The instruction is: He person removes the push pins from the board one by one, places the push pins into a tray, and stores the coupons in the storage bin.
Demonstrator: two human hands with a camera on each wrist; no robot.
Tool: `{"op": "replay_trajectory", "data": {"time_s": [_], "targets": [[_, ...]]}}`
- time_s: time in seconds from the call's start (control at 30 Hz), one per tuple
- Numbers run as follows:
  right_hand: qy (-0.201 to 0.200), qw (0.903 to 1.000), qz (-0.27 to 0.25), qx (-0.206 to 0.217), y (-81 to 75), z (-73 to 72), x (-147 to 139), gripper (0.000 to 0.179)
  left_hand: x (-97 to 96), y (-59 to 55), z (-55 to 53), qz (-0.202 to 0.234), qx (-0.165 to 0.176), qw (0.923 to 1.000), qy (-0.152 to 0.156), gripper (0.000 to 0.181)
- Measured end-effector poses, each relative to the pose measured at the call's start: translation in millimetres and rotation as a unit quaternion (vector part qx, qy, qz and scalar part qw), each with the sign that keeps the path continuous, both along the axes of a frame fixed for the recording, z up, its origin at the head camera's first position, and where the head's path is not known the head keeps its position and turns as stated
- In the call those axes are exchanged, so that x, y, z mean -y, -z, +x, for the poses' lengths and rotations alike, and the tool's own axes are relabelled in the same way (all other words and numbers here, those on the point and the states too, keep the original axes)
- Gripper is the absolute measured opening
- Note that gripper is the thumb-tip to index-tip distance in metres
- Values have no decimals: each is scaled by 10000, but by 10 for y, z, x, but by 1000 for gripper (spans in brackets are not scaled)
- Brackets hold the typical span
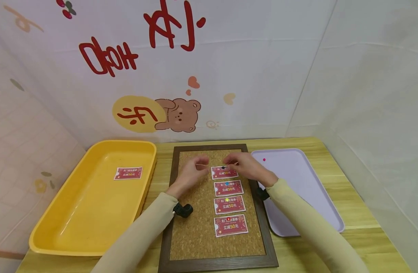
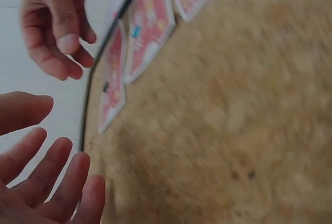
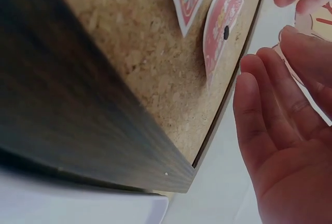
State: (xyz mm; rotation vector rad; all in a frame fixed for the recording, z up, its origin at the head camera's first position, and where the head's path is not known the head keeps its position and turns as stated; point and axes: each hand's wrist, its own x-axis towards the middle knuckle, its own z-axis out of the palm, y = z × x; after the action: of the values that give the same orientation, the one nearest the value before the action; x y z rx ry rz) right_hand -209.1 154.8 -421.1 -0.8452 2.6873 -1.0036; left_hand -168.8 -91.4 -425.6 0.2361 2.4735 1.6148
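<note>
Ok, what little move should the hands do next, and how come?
Probably have the left hand reach for the single coupon in the yellow tray. That hand and the right hand look empty; four matching coupons are on the corkboard, and what looks like a pink pin lies in the lilac tray, perhaps to fasten this one.
</note>
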Motion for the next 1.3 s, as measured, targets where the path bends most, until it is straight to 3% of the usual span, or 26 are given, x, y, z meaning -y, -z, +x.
{"op": "replay_trajectory", "data": {"time_s": [0.27,0.6,1.03,1.3], "targets": [[-185,9992,366,-16,27,-75,59,19,-14,76,-95,-475,-49,9984,307,39],[-236,9972,703,128,85,-211,83,16,-113,73,-237,-1233,-152,9905,597,35],[-279,9953,716,588,124,-341,107,9,-237,56,-359,-2230,-107,9733,533,29],[-253,9948,752,646,145,-362,126,7,-277,55,-352,-2459,-140,9680,483,15]]}}
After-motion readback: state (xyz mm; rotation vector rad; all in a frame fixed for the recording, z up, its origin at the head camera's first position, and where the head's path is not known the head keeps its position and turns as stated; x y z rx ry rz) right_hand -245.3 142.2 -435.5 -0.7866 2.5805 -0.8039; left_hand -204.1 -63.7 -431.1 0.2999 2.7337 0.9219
